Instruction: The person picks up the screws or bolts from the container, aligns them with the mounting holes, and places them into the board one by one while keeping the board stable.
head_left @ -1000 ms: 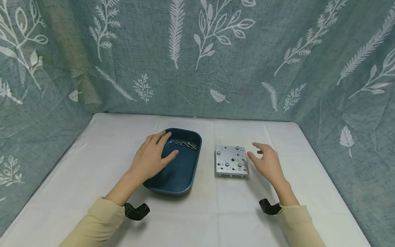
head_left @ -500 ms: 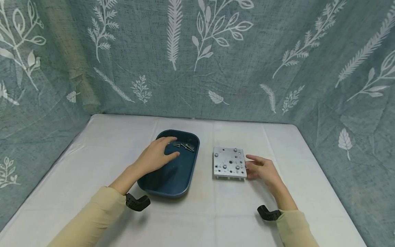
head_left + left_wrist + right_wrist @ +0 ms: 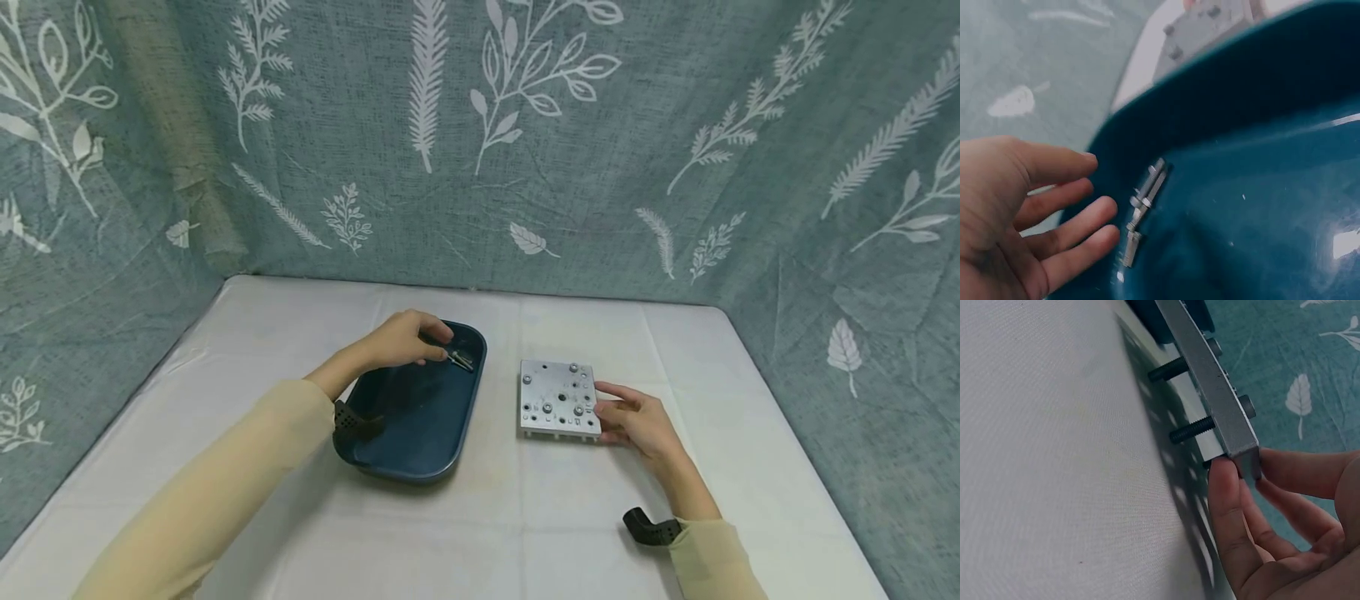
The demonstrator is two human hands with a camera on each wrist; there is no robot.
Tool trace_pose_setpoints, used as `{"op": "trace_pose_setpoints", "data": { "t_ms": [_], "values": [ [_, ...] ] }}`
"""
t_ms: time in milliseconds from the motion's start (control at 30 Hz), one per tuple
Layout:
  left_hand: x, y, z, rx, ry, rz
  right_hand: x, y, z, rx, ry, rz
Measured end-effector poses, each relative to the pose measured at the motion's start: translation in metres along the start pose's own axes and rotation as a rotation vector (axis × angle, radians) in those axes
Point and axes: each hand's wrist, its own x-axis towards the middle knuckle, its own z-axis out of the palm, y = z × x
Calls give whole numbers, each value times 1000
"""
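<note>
My left hand (image 3: 408, 337) reaches down into the far end of a dark blue tray (image 3: 420, 467). In the left wrist view its fingers (image 3: 1066, 162) are loosely bent beside several small metal screws (image 3: 1149, 183) on the tray floor, apart from them. My right hand (image 3: 637, 423) holds the right edge of a square metal plate (image 3: 547, 387). In the right wrist view the plate (image 3: 1216, 387) lies between the digits, with one tip against its underside. Screw heads show on the plate's top, and threaded ends (image 3: 1192, 429) stick out below.
A white cloth (image 3: 495, 533) covers the table, and a green curtain with white leaf prints (image 3: 465, 208) hangs behind it and along the sides. Each wrist wears a black camera mount, the right one (image 3: 651, 529) low over the cloth.
My left hand has moved from above the tray's left side toward the screws at its far end, fingers lowering. My right hand has closed in on the plate's right edge and taken hold.
</note>
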Motion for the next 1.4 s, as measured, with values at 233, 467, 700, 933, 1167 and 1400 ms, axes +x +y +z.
{"op": "trace_pose_setpoints", "data": {
  "t_ms": [233,467,700,933,1167,1400],
  "values": [
    [15,-15,11,-59,52,-47,1,2,-4,31,-19,16],
    [19,-24,18,-84,54,-55,1,3,-5,51,-37,18],
    [20,-30,24,-57,69,-61,0,4,-4,67,-33,28],
    [24,-33,32,-42,82,-52,1,7,-4,73,-35,22],
    [29,-37,40,-30,77,-44,3,10,-4,83,-31,29],
    [31,-38,43,-30,54,-20,3,12,-5,80,-32,24]
  ]
}}
